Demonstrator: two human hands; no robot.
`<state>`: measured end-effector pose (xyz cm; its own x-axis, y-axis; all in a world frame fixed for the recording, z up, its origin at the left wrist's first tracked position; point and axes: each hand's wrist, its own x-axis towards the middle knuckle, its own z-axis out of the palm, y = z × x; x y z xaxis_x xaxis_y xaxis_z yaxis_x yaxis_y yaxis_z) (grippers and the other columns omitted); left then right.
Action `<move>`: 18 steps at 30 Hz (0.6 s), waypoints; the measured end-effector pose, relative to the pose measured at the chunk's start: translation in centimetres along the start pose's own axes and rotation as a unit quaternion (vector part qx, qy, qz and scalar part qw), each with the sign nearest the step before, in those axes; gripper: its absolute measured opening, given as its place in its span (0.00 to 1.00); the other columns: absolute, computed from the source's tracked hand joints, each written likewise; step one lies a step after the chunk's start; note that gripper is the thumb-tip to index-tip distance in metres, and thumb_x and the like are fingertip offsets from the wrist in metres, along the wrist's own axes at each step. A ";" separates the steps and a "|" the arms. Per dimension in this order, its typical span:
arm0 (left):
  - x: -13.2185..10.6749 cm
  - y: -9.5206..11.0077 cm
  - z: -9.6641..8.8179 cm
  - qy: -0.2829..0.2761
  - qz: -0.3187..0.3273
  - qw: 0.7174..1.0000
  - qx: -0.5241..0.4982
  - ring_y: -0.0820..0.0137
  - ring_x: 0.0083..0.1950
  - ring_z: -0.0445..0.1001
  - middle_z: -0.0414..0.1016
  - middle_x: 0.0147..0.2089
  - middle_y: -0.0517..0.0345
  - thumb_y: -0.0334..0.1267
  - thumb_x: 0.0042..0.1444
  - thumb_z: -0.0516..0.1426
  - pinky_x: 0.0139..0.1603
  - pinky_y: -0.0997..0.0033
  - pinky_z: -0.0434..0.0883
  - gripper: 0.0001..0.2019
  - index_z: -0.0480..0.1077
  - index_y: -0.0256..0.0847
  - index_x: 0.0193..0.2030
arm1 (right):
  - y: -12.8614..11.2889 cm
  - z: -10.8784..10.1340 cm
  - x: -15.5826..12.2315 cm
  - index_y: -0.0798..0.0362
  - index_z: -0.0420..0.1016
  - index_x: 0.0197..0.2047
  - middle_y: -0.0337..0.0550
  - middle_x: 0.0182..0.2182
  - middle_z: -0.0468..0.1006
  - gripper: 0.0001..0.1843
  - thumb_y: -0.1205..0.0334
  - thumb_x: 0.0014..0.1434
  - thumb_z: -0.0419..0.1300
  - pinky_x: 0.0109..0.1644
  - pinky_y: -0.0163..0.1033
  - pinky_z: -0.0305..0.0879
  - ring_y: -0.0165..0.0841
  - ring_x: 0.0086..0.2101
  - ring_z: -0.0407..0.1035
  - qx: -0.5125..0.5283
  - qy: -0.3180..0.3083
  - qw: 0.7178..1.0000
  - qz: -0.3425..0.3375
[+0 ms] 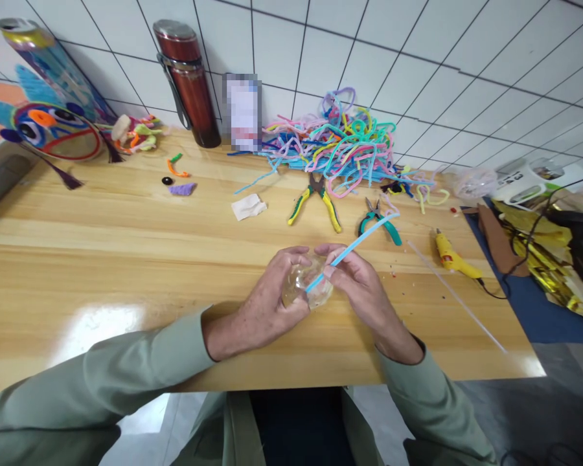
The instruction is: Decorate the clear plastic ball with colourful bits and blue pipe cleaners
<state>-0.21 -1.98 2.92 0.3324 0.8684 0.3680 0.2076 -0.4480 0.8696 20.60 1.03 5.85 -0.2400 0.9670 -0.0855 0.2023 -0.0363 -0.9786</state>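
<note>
My left hand [265,301] curls around a clear, rounded plastic piece [319,296], perhaps a cup or dome; much of it is hidden by my fingers. In my right hand [362,288], a light blue pipe cleaner [364,240] is pinched between thumb and fingers. Its lower end lies against or inside the clear piece, which of the two I cannot tell. The other end points up and right, over green-handled pliers [392,232]. Yellow-handled pliers [297,208] lie beyond my hands.
A tangled heap of colourful pipe cleaners [340,149] lies by the tiled wall. Left of it stand a phone [243,113], a red thermos [189,90] and a decorated face craft [56,133]. A yellow glue gun [454,255] with a cord rests at right, near a thin white stick [459,298].
</note>
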 end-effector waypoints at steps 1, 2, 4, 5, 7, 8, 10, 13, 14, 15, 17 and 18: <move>0.1 0.1 0.0 -0.001 0.003 1.000 0.001 0.54 0.72 0.72 0.70 0.67 0.44 0.26 0.60 0.58 0.72 0.44 0.73 0.25 0.62 0.47 0.63 | 0.0 0.0 0.0 0.46 0.75 0.40 0.45 0.56 0.82 0.09 0.53 0.60 0.67 0.55 0.47 0.76 0.42 0.52 0.77 0.002 0.001 1.000 0.005; 0.1 0.1 0.0 -0.003 0.006 1.000 0.002 0.54 0.71 0.72 0.71 0.67 0.44 0.26 0.60 0.58 0.71 0.44 0.74 0.25 0.62 0.47 0.63 | 0.0 -0.1 0.0 0.46 0.75 0.40 0.46 0.55 0.82 0.09 0.53 0.60 0.67 0.54 0.47 0.76 0.42 0.51 0.77 0.004 0.003 1.000 0.009; 0.2 0.3 -0.1 -0.003 0.009 1.000 0.001 0.53 0.70 0.74 0.72 0.66 0.45 0.26 0.59 0.58 0.70 0.44 0.75 0.25 0.63 0.47 0.62 | 0.1 -0.1 0.0 0.46 0.75 0.41 0.46 0.55 0.82 0.11 0.51 0.60 0.68 0.54 0.48 0.77 0.42 0.51 0.78 0.005 0.003 1.000 0.014; 0.3 0.4 -0.1 -0.001 0.011 1.000 0.001 0.53 0.70 0.74 0.73 0.65 0.45 0.26 0.59 0.58 0.69 0.44 0.75 0.25 0.63 0.47 0.61 | 0.2 -0.1 0.0 0.46 0.76 0.41 0.46 0.55 0.82 0.11 0.51 0.60 0.68 0.54 0.48 0.77 0.42 0.50 0.78 0.004 0.003 1.000 0.015; 0.3 0.4 -0.2 0.002 0.013 1.000 -0.001 0.53 0.69 0.75 0.73 0.65 0.45 0.26 0.58 0.58 0.69 0.45 0.75 0.25 0.64 0.47 0.61 | 0.4 -0.2 0.0 0.46 0.76 0.42 0.46 0.55 0.82 0.12 0.50 0.61 0.68 0.54 0.47 0.77 0.41 0.49 0.78 0.001 0.003 1.000 0.016; 0.3 0.4 -0.2 0.003 0.014 1.000 -0.001 0.53 0.69 0.75 0.74 0.65 0.45 0.26 0.57 0.58 0.69 0.45 0.75 0.25 0.64 0.47 0.61 | 0.5 -0.2 0.0 0.47 0.76 0.43 0.46 0.56 0.82 0.12 0.49 0.61 0.68 0.53 0.47 0.77 0.41 0.49 0.78 0.000 0.002 1.000 0.016; 0.3 0.4 -0.2 -0.002 0.020 1.000 -0.004 0.54 0.68 0.75 0.74 0.65 0.46 0.25 0.57 0.58 0.69 0.45 0.75 0.26 0.64 0.47 0.61 | 0.7 -0.2 0.1 0.46 0.77 0.44 0.46 0.56 0.82 0.12 0.49 0.62 0.68 0.52 0.47 0.77 0.41 0.49 0.78 0.002 -0.002 1.000 0.018; 0.2 0.2 -0.2 -0.009 0.028 1.000 -0.006 0.53 0.70 0.74 0.72 0.68 0.45 0.24 0.55 0.57 0.70 0.44 0.74 0.29 0.63 0.48 0.63 | 0.9 -0.3 0.3 0.46 0.78 0.44 0.46 0.57 0.83 0.12 0.50 0.61 0.68 0.54 0.48 0.77 0.42 0.51 0.78 0.010 -0.008 1.000 0.027; 0.1 0.2 -0.1 -0.009 0.031 0.999 -0.005 0.53 0.71 0.73 0.71 0.68 0.45 0.24 0.54 0.57 0.70 0.43 0.74 0.30 0.62 0.48 0.63 | 0.9 -0.3 0.4 0.46 0.78 0.45 0.46 0.57 0.84 0.13 0.50 0.60 0.68 0.55 0.48 0.77 0.42 0.52 0.78 0.014 -0.009 0.999 0.030; 0.0 0.1 -0.1 -0.008 0.034 0.999 -0.004 0.52 0.71 0.73 0.71 0.68 0.44 0.24 0.54 0.57 0.71 0.43 0.74 0.31 0.61 0.48 0.64 | 1.0 -0.4 0.5 0.46 0.78 0.45 0.46 0.57 0.84 0.13 0.50 0.60 0.69 0.57 0.49 0.76 0.42 0.53 0.79 0.019 -0.010 0.999 0.034; -0.1 -0.1 0.1 -0.005 0.035 0.999 0.000 0.52 0.72 0.72 0.70 0.68 0.44 0.24 0.54 0.57 0.71 0.42 0.74 0.31 0.61 0.48 0.65 | 1.0 -0.4 0.6 0.46 0.79 0.45 0.46 0.56 0.85 0.14 0.50 0.59 0.70 0.59 0.50 0.75 0.43 0.54 0.79 0.031 -0.011 0.999 0.043; -0.2 -0.1 0.2 -0.004 0.034 0.999 0.002 0.52 0.72 0.72 0.70 0.68 0.44 0.24 0.54 0.57 0.71 0.42 0.74 0.32 0.61 0.48 0.65 | 1.0 -0.5 0.6 0.46 0.79 0.44 0.46 0.56 0.85 0.14 0.50 0.58 0.70 0.59 0.51 0.75 0.43 0.55 0.79 0.037 -0.011 0.998 0.046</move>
<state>-0.12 -2.12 2.66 0.3530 0.8345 0.4232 0.1880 -0.5063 0.8416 21.13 1.70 4.87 -0.2450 0.9529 -0.1787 0.1537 -0.1439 -0.9776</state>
